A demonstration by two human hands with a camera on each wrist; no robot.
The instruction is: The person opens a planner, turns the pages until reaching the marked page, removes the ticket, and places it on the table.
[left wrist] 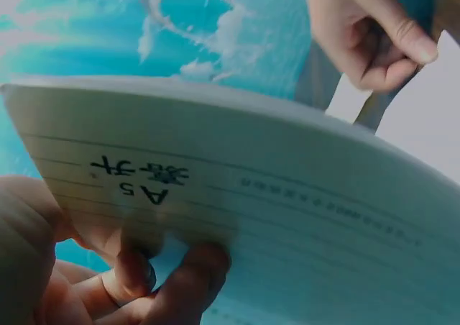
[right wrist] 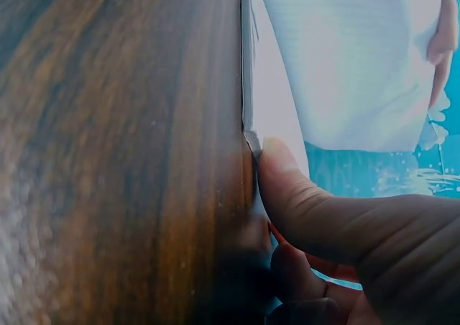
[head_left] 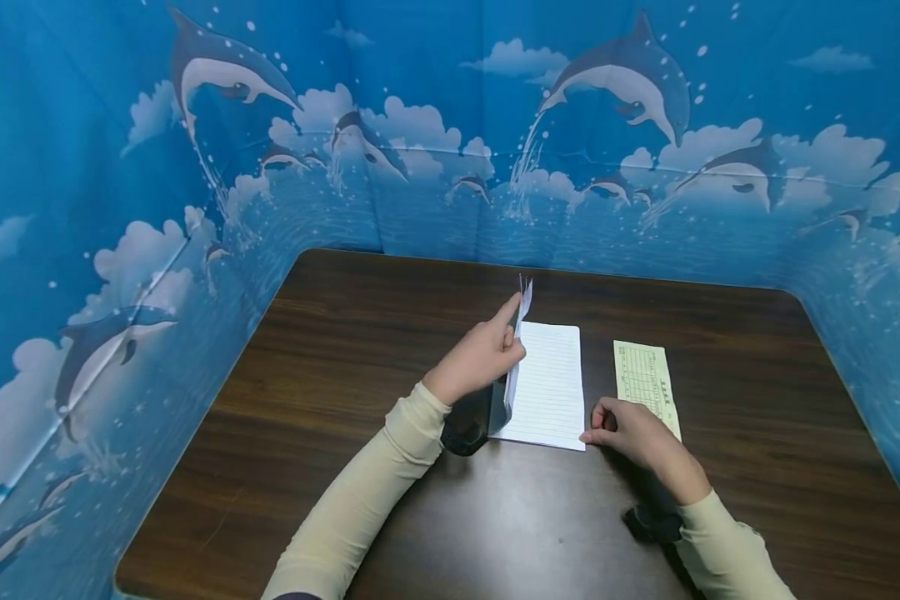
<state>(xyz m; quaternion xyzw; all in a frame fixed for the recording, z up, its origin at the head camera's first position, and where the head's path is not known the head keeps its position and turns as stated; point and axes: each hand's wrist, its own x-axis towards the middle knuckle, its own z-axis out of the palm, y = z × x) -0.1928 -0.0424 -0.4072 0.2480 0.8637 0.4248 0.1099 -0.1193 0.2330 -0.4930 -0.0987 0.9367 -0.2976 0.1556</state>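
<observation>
An open notebook (head_left: 549, 379) with ruled white pages lies on the table, its left part raised nearly upright. My left hand (head_left: 480, 354) grips that raised part, index finger stretched along it. In the left wrist view the raised cover (left wrist: 302, 174) shows printed lines and "A5", with the left fingers (left wrist: 198, 275) against it. At the notebook's near right corner, my right hand (head_left: 637, 433) pinches the page edge. The right wrist view shows the thumb (right wrist: 287, 188) on that corner, other fingers curled below.
A pale green printed slip (head_left: 645, 375) lies right of the notebook, partly behind the right hand. The dark wooden table (head_left: 330, 350) has rounded corners. A blue curtain (head_left: 435, 208) with dolphins hangs around its back and sides.
</observation>
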